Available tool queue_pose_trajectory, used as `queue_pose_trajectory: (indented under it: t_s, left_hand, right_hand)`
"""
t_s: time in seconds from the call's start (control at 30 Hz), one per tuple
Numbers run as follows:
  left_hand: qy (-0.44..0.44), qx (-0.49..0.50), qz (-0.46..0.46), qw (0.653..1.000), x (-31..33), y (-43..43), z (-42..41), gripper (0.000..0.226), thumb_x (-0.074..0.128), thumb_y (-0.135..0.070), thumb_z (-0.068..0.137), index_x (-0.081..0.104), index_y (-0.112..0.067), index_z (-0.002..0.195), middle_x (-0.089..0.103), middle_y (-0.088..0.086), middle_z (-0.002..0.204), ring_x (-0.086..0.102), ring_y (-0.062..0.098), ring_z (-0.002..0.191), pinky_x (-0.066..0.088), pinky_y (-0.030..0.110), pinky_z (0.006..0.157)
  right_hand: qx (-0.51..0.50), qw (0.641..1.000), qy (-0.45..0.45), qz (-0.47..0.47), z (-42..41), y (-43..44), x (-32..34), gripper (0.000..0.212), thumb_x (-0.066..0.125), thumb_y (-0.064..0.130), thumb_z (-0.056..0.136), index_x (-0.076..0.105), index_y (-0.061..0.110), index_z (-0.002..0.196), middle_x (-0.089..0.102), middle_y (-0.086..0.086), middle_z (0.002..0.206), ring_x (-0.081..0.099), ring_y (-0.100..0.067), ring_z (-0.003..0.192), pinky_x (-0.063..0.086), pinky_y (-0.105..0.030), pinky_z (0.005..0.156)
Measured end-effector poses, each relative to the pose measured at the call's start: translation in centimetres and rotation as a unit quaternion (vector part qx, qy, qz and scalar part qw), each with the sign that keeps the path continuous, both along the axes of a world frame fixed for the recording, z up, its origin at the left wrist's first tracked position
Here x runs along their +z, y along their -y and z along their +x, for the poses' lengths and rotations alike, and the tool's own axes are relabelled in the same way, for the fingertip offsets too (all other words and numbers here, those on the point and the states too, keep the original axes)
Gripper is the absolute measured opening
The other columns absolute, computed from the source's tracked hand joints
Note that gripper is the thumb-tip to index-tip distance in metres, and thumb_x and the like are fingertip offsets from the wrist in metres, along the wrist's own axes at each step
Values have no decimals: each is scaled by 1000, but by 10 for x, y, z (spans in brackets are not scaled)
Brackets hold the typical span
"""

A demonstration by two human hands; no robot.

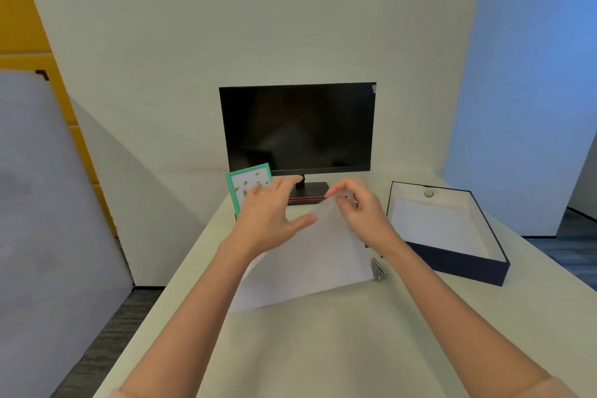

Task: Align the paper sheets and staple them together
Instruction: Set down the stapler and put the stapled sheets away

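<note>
Pinching paper sheets (pixel 310 262) corner, right hand (pixel 361 213), left hand (pixel 271 216) spread flat

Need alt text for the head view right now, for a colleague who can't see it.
Two bare hands work white paper sheets on a pale desk: the right hand pinches the far corner, the left hand hovers spread over them. A stapler lies right of the sheets, beside an open box.

Left hand (pixel 269 213): palm down, fingers spread, arm extended forward.
Right hand (pixel 358 208): fingers curled, thumb and fingertips pinched together.
</note>
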State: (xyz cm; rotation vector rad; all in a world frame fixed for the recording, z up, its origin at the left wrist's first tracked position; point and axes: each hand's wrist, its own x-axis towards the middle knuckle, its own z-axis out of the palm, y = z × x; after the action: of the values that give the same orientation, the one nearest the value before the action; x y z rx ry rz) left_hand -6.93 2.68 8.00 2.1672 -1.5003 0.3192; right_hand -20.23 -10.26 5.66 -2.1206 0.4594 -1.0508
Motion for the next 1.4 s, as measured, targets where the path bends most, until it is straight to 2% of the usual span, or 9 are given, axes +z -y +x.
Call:
queue_pose_trajectory:
  t_s: [0.1, 0.23, 0.37, 0.5, 0.57, 0.67, 0.83, 1.1, 1.4]
  left_hand:
    - [-55, 3, 24, 998, 13, 7, -8, 74, 51, -75, 73, 46, -29, 131, 58, -7, 128, 55, 16, 117, 47, 40, 98]
    - [-25, 63, 15, 998, 22, 6, -10, 24, 55, -22, 90, 56, -17, 114, 63, 9, 116, 57, 28, 109, 45, 36, 85]
    - [-64, 67, -114, 989, 28, -6, 7, 21, 52, -12, 92, 58, -7, 111, 65, 14, 108, 57, 35, 106, 41, 32, 80]
    - [-263, 30, -271, 925, 22, -24, 31, 19, 58, -11, 89, 62, -10, 108, 67, 1, 98, 65, 26, 98, 45, 29, 76]
    - [-351, 14, -296, 888, 11, -25, 32, 18, 58, -11, 89, 63, -15, 106, 69, 0, 99, 66, 24, 98, 52, 38, 86]
    - [-399, 2, -307, 864, -10, -22, 27, 15, 58, -12, 90, 61, -21, 101, 69, -5, 97, 67, 19, 94, 53, 42, 89]
    - [-393, 10, -358, 847, -40, -25, 17, 13, 54, -17, 93, 59, -26, 101, 69, -7, 101, 66, 11, 95, 53, 34, 83]
    - [-395, 37, -341, 852, -88, -28, 4, 4, 55, -19, 93, 52, -16, 93, 65, -9, 89, 60, -6, 75, 46, 14, 62]
    - [-423, 100, -276, 857, -154, -37, -6, 8, 44, -15, 98, 49, -12, 103, 62, -9, 87, 58, 7, 79, 43, 26, 69]
  right_hand:
    - [3, 999, -11, -35, 11, 1, 16, 24, 45, 8, 97, 57, 29, 97, 52, 9, 107, 48, 7, 101, 35, -4, 84]
    - [9, 998, -21, -57, 18, -4, 36, 27, 47, 10, 96, 57, 34, 103, 50, 12, 109, 49, 5, 102, 41, -14, 87]
    - [-90, 991, 62, -80, 4, -1, 34, 56, 61, 25, 88, 38, 41, 136, 50, 8, 122, 50, -3, 112, 41, -31, 101]
    - [-191, 964, 119, 146, -14, 11, 15, 88, 74, 39, 77, 20, 34, 146, 35, -2, 143, 36, -16, 132, 30, -39, 109]
    - [-48, 947, 92, 303, -16, 9, 7, 82, 73, 31, 81, 24, 28, 147, 45, -2, 139, 47, -14, 122, 36, -30, 99]
    - [50, 947, 62, 310, -10, 4, -6, 44, 66, 17, 87, 53, 18, 128, 68, 0, 118, 67, -10, 98, 50, -21, 78]
    - [-1, 952, 121, 283, -3, -13, -17, 22, 56, 11, 91, 65, 20, 108, 73, 1, 102, 69, -17, 94, 55, -35, 81]
    - [-49, 953, 102, 283, 4, -34, -74, 35, 57, 6, 88, 58, 33, 110, 67, 11, 109, 63, -12, 104, 50, -34, 94]
    - [-131, 949, -41, 283, 2, -43, -134, 29, 43, -3, 85, 49, 22, 98, 65, 0, 88, 62, -27, 83, 49, -35, 76]
